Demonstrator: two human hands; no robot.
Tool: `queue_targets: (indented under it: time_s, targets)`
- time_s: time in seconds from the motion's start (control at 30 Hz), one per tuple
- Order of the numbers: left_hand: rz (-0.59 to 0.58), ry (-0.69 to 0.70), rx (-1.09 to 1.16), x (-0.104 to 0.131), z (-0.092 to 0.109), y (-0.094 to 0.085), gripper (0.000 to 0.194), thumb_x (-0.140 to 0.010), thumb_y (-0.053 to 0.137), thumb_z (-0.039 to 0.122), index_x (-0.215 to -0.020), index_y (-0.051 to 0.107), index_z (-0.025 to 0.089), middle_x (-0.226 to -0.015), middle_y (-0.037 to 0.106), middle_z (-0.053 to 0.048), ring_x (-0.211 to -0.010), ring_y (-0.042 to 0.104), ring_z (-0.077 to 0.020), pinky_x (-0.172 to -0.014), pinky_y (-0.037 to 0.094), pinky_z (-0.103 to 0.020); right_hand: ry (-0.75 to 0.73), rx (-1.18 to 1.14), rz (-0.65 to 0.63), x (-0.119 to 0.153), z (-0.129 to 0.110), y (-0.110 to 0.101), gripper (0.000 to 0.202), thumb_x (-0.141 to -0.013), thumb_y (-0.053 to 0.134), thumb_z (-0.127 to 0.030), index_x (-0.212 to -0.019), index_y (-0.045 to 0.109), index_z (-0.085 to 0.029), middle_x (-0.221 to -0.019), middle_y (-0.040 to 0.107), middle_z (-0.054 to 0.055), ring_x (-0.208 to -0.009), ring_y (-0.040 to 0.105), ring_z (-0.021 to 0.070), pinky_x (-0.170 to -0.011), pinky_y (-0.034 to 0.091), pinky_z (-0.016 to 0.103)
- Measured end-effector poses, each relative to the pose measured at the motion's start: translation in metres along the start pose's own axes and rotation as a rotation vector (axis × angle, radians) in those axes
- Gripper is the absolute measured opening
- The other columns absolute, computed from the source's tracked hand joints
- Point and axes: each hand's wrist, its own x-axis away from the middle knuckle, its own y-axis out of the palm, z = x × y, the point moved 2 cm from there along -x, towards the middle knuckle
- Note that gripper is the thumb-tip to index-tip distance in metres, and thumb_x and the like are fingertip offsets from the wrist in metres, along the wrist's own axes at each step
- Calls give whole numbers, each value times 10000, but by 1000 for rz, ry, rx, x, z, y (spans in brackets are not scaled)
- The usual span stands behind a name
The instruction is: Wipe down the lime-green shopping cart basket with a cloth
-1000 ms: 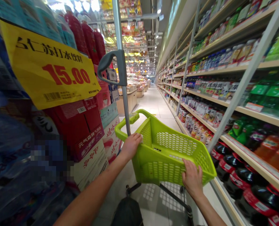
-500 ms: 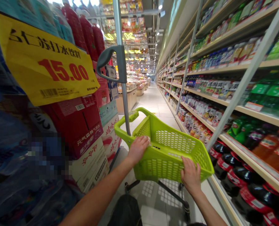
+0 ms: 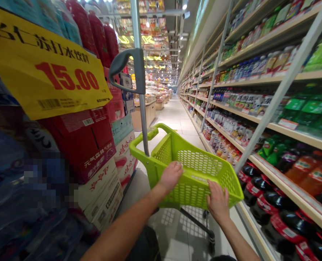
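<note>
A lime-green plastic shopping cart [image 3: 161, 192] with perforated walls stands sideways in front of me, its basket showing nothing inside. My left hand [image 3: 172, 175] is closed at the near rim, around the middle of that side. A small whitish bit shows at its fingertips, too little to name. Farther right, my right hand [image 3: 218, 201] grips the same rim, with the fingers hooked over the top and the thumb outside. Beside the cart's push handle [image 3: 150, 136] rises a metal pole [image 3: 143, 119] with a grey loop grip [image 3: 126, 71].
Shelves of bottled drinks [image 3: 293, 105] line the right side, with large cola bottles [image 3: 281, 224] at the bottom. Stacked drink cartons [image 3: 82, 145] and a yellow price sign [image 3: 60, 69] crowd the left. The tiled aisle [image 3: 174, 112] runs on past the cart.
My left hand has slid along the near rim, away from the push handle and toward my right hand. My right hand keeps its place on the rim. The view has shifted slightly.
</note>
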Motion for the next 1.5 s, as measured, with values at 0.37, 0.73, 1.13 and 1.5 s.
queue_targets:
  time_s: [0.37, 0.73, 1.13, 1.5]
  targets:
    - [-7, 35, 181, -1, 47, 26, 199, -836, 432, 164, -969, 575, 131, -1087, 588, -85, -1147, 430, -206, -1026, 324, -353, 22, -79, -16, 4, 2, 8, 524, -706, 398, -125, -1228, 413, -159, -1163, 553, 119, -1116, 452, 251, -984, 208, 504]
    - [196, -227, 821, -7, 45, -6, 380, -779, 428, 146, -1154, 478, 183, -1171, 559, -72, -1099, 491, -182, -969, 401, -376, 411, -1343, -123, -53, -72, -34, 512, -867, 290, -437, -1283, 387, -155, -1257, 503, 113, -1134, 485, 203, -927, 407, 346]
    - [41, -270, 251, 28, -25, -38, 601, -719, 486, 174, -1294, 316, 150, -1389, 324, -143, -1291, 259, -282, -1042, 212, -529, 422, -981, 150, -78, -100, -40, 355, -796, 399, -218, -1125, 527, -180, -1076, 592, 87, -998, 522, 228, -879, 405, 414]
    - [-33, -242, -141, 21, -39, -41, 187, -832, 423, 271, -864, 597, 211, -824, 620, -38, -864, 511, -218, -883, 336, -398, -14, -447, 119, -23, -5, -7, 432, -734, 340, -48, -1084, 566, -163, -1092, 588, 101, -1038, 494, 201, -894, 412, 409]
